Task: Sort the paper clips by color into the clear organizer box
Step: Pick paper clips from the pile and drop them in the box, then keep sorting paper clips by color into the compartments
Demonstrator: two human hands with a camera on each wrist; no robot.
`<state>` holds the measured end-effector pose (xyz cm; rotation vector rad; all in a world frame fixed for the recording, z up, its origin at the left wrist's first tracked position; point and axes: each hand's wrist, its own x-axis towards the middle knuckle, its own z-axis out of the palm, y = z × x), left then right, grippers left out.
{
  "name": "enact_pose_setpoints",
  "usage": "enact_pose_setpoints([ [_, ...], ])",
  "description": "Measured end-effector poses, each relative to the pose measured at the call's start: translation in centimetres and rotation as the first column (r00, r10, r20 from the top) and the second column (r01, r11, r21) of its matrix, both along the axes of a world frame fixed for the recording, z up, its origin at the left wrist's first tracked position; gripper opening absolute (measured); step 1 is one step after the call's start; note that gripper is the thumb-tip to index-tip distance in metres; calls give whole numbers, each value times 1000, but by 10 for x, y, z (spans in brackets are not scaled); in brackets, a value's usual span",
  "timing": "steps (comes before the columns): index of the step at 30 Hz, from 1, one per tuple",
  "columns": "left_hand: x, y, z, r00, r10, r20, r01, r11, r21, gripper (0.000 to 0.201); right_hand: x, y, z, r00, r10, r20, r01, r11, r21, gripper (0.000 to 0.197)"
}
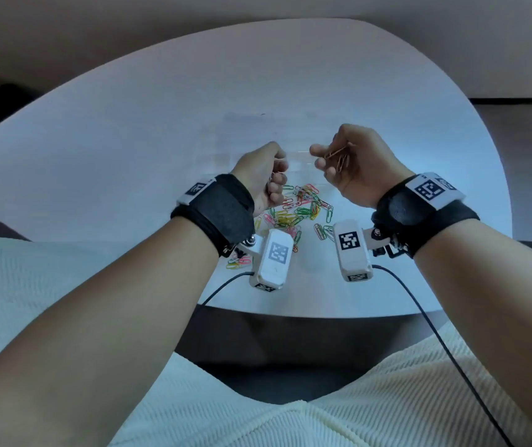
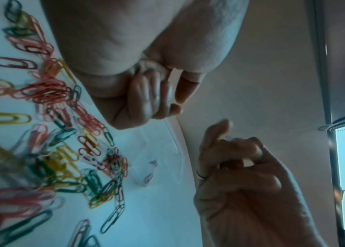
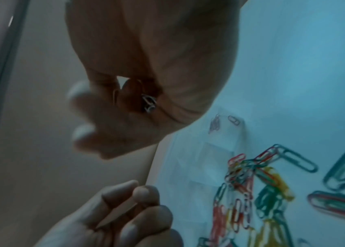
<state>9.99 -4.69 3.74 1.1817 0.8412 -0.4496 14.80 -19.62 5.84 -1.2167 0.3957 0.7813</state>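
Both hands are seen raised above the bench [image 1: 129, 140] near the centre of the head view, with the heap of mixed paper clips [image 1: 297, 208] lying loose on the surface just below and between them. The right hand [image 1: 355, 166] is curled round a small bunch of orange-toned clips [image 1: 339, 158], pinched between thumb and fingers; one colour is probably being gathered in the hand so that several go to one compartment in a single trip. The left hand [image 1: 264, 175] is curled with thumb and fingertips drawn together; whether a clip is pinched there cannot be told from the head view, and the wrist views are too blurred to settle it. The clear organizer box [image 3: 220, 133] is faintly made out just beyond the heap, at centre right of the right wrist view; a few clips [image 3: 215, 123] are already seen in one compartment and a single clip [image 3: 234, 120] beside them, though which compartment that one lies in cannot be told. Most clips are still unsorted on the bench, so the task is judged to be at an early stage. The box sits close to the heap, presumably to keep transfers short. Its transparency makes the dividers hard to see, so misplacement is a risk.
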Motion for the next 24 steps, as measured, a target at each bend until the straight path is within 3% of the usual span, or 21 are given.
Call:
enact_pose_setpoints([
  [5,16,3,10,999,32,-41,-28,995,99,16,19,21,-7,987,-153,-40,151,988,-45,5],
  [10,27,3,13,997,65,-40,-61,993,97,26,32,25,-9,991,-27,-132,10,992,-126,65],
  [13,32,-5,13,992,124,-4,-124,991,39,37,29,21,-4,988,-18,-153,1,994,-112,76],
  [18,41,-19,9,982,161,102,-163,987,6,37,14,0,10,998,-59,-26,54,987,-150,58],
  [24,36,-23,2,986,-43,159,10,979,204,23,-15,-39,8,983,126,134,-64,919,-390,18],
])
